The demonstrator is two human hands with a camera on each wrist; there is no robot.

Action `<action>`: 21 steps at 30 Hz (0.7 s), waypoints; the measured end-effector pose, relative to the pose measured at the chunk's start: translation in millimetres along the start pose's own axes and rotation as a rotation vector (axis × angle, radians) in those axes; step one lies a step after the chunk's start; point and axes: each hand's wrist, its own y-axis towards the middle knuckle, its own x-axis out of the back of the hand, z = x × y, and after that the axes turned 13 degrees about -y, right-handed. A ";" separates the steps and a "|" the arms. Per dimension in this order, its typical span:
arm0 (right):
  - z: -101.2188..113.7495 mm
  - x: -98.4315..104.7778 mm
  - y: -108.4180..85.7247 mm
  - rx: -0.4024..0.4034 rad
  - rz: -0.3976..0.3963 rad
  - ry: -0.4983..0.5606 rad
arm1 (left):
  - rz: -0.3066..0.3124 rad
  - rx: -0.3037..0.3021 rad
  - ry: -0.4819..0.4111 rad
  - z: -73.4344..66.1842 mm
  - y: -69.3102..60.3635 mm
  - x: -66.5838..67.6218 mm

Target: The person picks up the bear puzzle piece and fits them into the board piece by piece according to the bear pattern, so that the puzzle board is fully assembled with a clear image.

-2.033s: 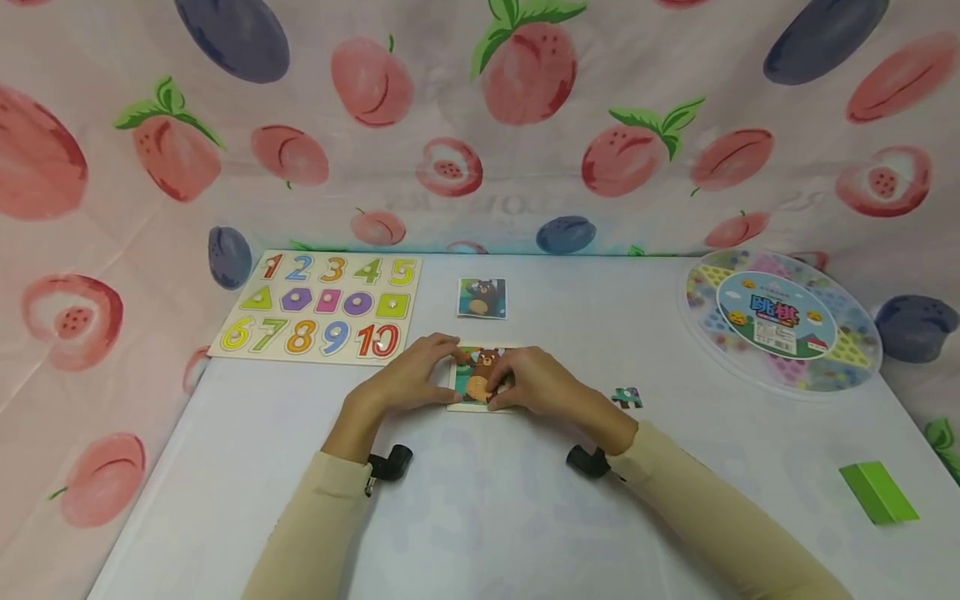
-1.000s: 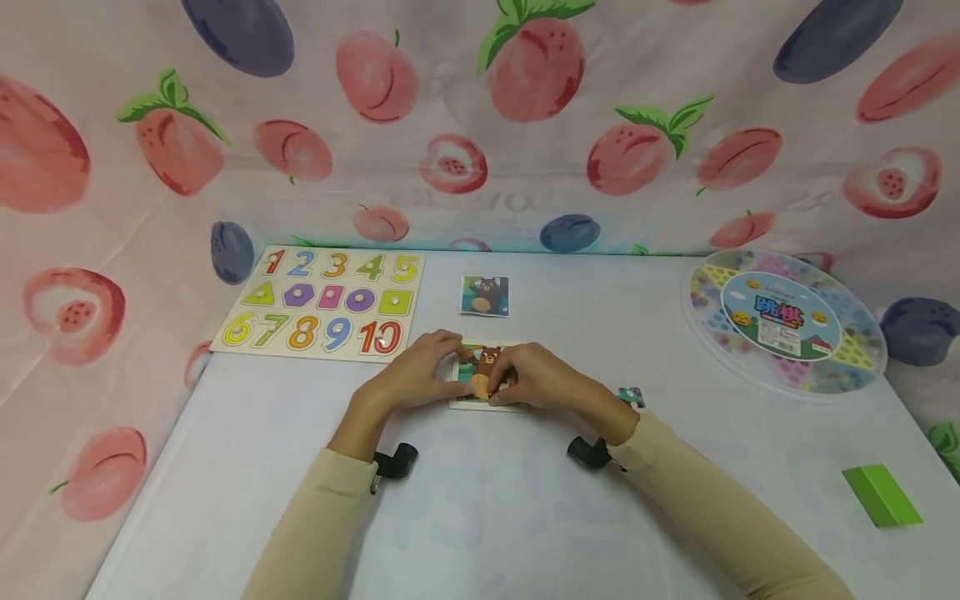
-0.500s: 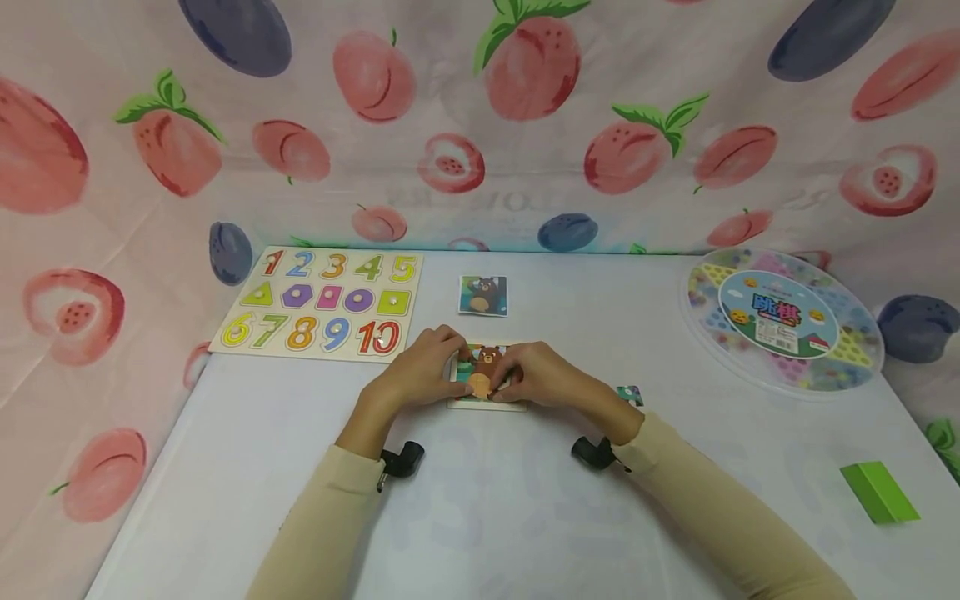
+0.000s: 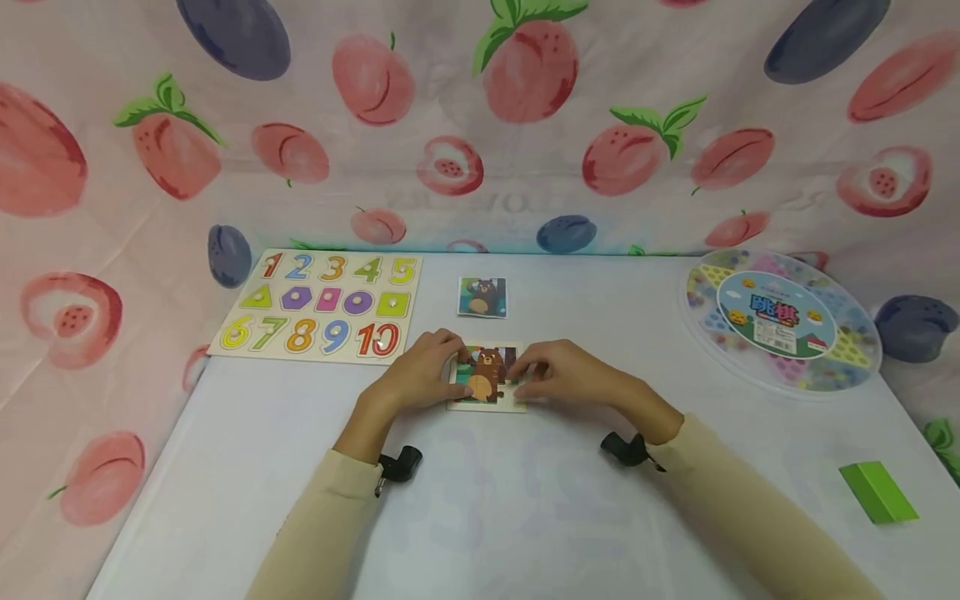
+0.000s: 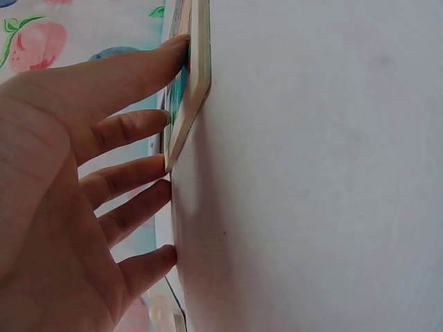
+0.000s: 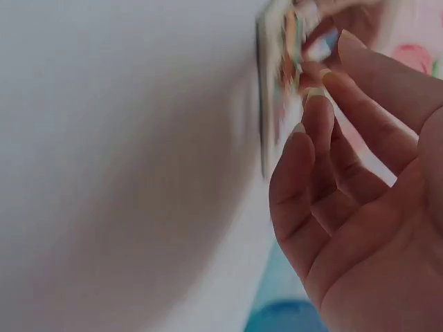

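A small wooden jigsaw board (image 4: 487, 407) with a brown bear picture (image 4: 480, 379) lies flat in the middle of the table. Bare pale wood shows at its lower right corner. My left hand (image 4: 416, 371) rests at the board's left side; the thumb (image 5: 149, 69) lies over the edge onto the picture and the other fingers spread along the side. Over the board's right edge hovers my right hand (image 4: 573, 375), thumb and index finger apart with nothing visible between them. In the right wrist view the right hand's fingers (image 6: 297, 166) bend slightly and the board is blurred.
Behind the jigsaw lies a bear picture card (image 4: 482, 297). A number-and-shape peg board (image 4: 315, 317) is at the back left. A round Chinese checkers box (image 4: 776, 312) stands back right, a green block (image 4: 877, 493) front right. A fruit-patterned cloth (image 4: 450, 100) hangs behind.
My right hand has drawn back to the right and its fingers have parted, baring the board's lower right. The loose jigsaw piece near the right forearm is now out of sight. The left hand stays.
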 end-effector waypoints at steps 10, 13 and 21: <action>-35.8 39.9 -56.2 -0.140 -0.106 -0.068 | -0.011 0.001 -0.007 0.3 -0.3 -0.6; -45.7 46.9 -71.7 -0.191 -0.115 -0.068 | -0.016 0.002 -0.007 0.3 -1.0 -0.7; -68.0 44.7 -104.9 -0.261 -0.089 -0.079 | -0.015 -0.011 -0.006 1.6 -0.5 -0.7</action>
